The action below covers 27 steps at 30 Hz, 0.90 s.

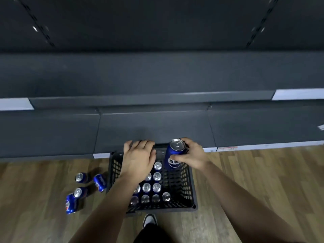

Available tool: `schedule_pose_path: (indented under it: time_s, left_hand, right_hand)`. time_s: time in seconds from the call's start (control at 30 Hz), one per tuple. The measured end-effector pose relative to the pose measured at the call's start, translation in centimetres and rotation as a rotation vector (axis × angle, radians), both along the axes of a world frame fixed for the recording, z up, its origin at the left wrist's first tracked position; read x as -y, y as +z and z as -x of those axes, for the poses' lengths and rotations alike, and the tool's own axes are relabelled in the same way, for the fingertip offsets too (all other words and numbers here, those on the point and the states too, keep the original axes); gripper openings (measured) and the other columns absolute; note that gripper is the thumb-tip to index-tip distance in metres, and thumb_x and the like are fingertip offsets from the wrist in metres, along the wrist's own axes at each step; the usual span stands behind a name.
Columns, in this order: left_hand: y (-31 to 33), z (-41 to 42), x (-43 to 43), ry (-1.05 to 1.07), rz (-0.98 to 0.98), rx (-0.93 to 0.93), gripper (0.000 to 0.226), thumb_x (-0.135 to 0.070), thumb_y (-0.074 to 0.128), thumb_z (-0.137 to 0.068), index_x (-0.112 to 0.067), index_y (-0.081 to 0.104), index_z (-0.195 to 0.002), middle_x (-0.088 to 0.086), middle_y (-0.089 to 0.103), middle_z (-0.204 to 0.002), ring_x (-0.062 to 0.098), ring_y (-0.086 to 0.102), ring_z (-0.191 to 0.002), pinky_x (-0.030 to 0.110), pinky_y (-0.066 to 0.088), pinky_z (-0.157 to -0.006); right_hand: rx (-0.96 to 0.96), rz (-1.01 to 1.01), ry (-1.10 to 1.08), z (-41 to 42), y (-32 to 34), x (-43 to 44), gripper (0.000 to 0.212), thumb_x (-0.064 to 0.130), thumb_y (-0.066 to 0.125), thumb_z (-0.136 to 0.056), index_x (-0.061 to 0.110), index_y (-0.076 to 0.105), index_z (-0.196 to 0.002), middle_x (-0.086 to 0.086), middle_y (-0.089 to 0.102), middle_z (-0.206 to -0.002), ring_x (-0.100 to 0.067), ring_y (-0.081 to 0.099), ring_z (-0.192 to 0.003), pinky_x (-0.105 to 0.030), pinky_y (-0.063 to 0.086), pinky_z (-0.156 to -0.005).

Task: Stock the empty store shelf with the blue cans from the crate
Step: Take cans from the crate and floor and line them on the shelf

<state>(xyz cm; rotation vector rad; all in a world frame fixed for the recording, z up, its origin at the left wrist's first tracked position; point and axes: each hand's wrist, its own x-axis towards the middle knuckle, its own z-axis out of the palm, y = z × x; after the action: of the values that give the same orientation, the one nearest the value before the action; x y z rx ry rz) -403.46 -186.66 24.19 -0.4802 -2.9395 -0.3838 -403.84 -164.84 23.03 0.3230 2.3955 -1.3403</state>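
Remaining cans [146,187] stand upright in the crate [190,186]. Above its far edge the left hand [138,158] is spread and holds nothing, while the right hand [192,155] grips one blue can [173,155], its long axis near upright. The shelf [152,127] lies directly beyond the held can.

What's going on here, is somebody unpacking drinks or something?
A person is stocking a shelf from a black crate on the wooden floor. Their right hand grips one blue can above the crate, while the left hand is open over its far side. Other cans in the crate stand upright. Four loose cans sit on the floor to its left, two tipped over. The dark shelf in front holds no cans.
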Motion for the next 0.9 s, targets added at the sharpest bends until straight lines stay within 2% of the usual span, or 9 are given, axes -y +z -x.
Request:
schedule_pose_path:
  time_s: [0.07,0.2,0.33,0.43,0.7,0.9]
  left_hand:
    - [4.6,0.7,0.1,-0.015,-0.005,-0.031,0.035,-0.035,0.036,-0.088,-0.021,0.065,-0.102,-0.007,0.069,-0.101,0.019,0.062,-0.09,0.038,0.03,-0.094]
    - [12.7,2.4,0.1,-0.025,-0.003,-0.103,0.036,-0.034,0.035,-0.089,-0.021,0.066,-0.103,-0.007,0.068,-0.101,0.018,0.062,-0.091,0.038,0.029,-0.095]
    - [18.9,3.9,0.3,-0.041,-0.004,-0.136,0.038,-0.034,0.034,-0.089,-0.021,0.065,-0.107,-0.007,0.068,-0.104,0.017,0.061,-0.098,0.04,0.029,-0.097]
    - [22.4,5.0,0.5,-0.06,-0.01,-0.184,0.038,-0.035,0.034,-0.089,-0.022,0.066,-0.107,-0.007,0.068,-0.107,0.016,0.061,-0.099,0.039,0.029,-0.097]
    - [29.5,7.3,0.6,-0.084,-0.016,-0.334,0.039,-0.034,0.036,-0.088,-0.018,0.066,-0.108,-0.003,0.069,-0.106,0.02,0.061,-0.099,0.038,0.027,-0.099]
    - [33.5,9.8,0.0,-0.104,-0.047,-0.407,0.042,-0.036,0.035,-0.089,-0.017,0.066,-0.11,-0.001,0.068,-0.112,0.019,0.061,-0.104,0.036,0.028,-0.1]
  right_hand:
    - [-0.04,0.01,-0.012,0.7,5.0,0.2,0.053,0.029,0.088,-0.061,0.029,0.064,-0.108,0.016,0.071,-0.09,0.003,0.066,-0.085,-0.015,0.049,-0.079]
    - [-0.098,0.048,-0.035,2.1,13.4,0.4,0.058,0.033,0.087,-0.056,0.03,0.064,-0.109,0.013,0.073,-0.094,-0.004,0.068,-0.088,-0.028,0.055,-0.087]
    - [-0.19,0.035,-0.042,3.4,20.3,0.7,0.05,0.026,0.087,-0.063,0.028,0.064,-0.108,0.012,0.072,-0.095,0.001,0.067,-0.086,-0.016,0.051,-0.079]
    - [-0.274,0.013,-0.068,4.2,24.4,1.0,0.046,0.028,0.086,-0.064,0.026,0.064,-0.105,0.009,0.072,-0.094,-0.005,0.068,-0.088,-0.021,0.053,-0.079]
    - [-0.479,-0.016,-0.103,5.4,33.2,1.2,0.04,0.024,0.084,-0.069,0.022,0.063,-0.104,0.009,0.071,-0.092,-0.004,0.066,-0.085,-0.011,0.047,-0.069]
    - [-0.598,-0.035,-0.152,6.4,38.8,0.5,0.038,0.026,0.082,-0.071,0.024,0.063,-0.105,0.01,0.07,-0.095,-0.002,0.065,-0.088,-0.015,0.046,-0.072]
